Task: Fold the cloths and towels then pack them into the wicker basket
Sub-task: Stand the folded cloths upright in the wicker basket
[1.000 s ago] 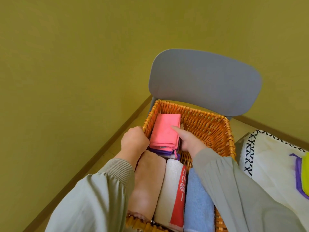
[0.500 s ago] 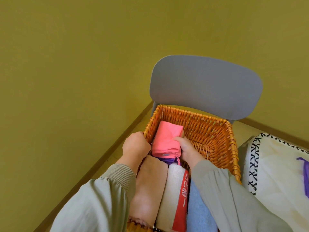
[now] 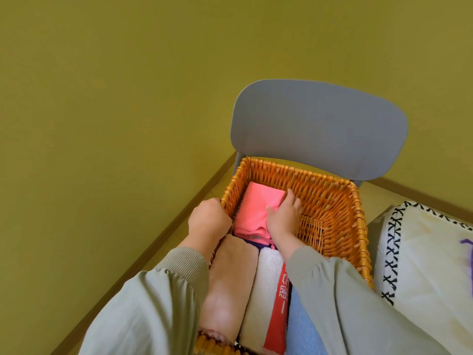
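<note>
The orange wicker basket rests on a grey chair. Inside, at its far left, lies a folded pink cloth on top of a purple cloth. My right hand lies flat on the pink cloth's right edge, fingers spread, reaching its far corner. My left hand grips the basket's left rim. Nearer me, side by side, lie a rolled tan towel, a white towel with a red band and a blue towel, the last partly hidden by my right sleeve.
The grey chair back rises right behind the basket. A white pillow with black cross-stitching lies to the right. A yellow-green wall fills the left and the back, with a wooden skirting board along the floor.
My right hand has slid forward along the pink cloth, from gripping its near edge to lying flat on its far right corner. The cloth lies flatter. My left hand stays on the rim.
</note>
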Demonstrator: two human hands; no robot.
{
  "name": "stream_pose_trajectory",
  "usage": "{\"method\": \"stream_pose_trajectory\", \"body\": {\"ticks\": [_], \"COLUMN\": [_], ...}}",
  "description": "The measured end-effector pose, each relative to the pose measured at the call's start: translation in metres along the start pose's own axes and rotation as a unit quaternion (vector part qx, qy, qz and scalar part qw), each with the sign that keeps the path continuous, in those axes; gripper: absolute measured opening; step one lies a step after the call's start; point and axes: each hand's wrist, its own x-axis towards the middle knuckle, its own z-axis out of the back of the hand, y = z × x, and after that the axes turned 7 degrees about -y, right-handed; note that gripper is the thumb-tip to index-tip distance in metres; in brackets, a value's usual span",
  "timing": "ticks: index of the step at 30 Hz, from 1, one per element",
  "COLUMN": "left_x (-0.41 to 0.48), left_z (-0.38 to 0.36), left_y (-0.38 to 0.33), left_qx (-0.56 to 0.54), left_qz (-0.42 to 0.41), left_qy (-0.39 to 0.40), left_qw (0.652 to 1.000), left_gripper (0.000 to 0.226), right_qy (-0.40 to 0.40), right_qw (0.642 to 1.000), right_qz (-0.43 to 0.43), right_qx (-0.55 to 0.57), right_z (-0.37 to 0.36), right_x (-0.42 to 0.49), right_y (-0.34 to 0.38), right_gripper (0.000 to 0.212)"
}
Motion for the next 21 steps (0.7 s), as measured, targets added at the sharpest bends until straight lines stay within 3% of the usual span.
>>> {"method": "stream_pose_trajectory", "body": {"ticks": [3, 6, 8, 10, 13, 21], "left_x": [0.000, 0.000, 0.000, -0.001, 0.001, 0.003], "left_z": [0.001, 0.003, 0.002, 0.001, -0.001, -0.003], "left_y": [-0.001, -0.001, -0.001, 0.000, 0.002, 0.000], "left_qx": [-0.002, 0.000, -0.001, 0.001, 0.010, 0.017], "left_qz": [0.000, 0.004, 0.005, 0.006, 0.002, 0.000], "left_qy": [0.001, 0.007, 0.009, 0.010, 0.004, 0.000], "left_qw": [1.000, 1.000, 1.000, 1.000, 1.000, 1.000], "left_gripper": [0.016, 0.016, 0.016, 0.015, 0.011, 0.015], "right_qy": [-0.026, 0.087, 0.165, 0.200, 0.180, 0.221], "right_qw": [0.974, 0.895, 0.872, 0.893, 0.914, 0.905], "right_qz": [0.211, 0.381, 0.368, 0.294, 0.246, 0.228], "right_qx": [-0.081, -0.213, -0.278, -0.277, -0.267, -0.283], "right_z": [0.022, 0.026, 0.015, -0.002, -0.023, -0.015], "right_x": [0.002, 0.003, 0.001, -0.005, -0.014, -0.009], "right_y": [0.006, 0.002, -0.005, -0.007, 0.002, 0.012], "right_gripper": [0.050, 0.049, 0.063, 0.066, 0.067, 0.067]}}
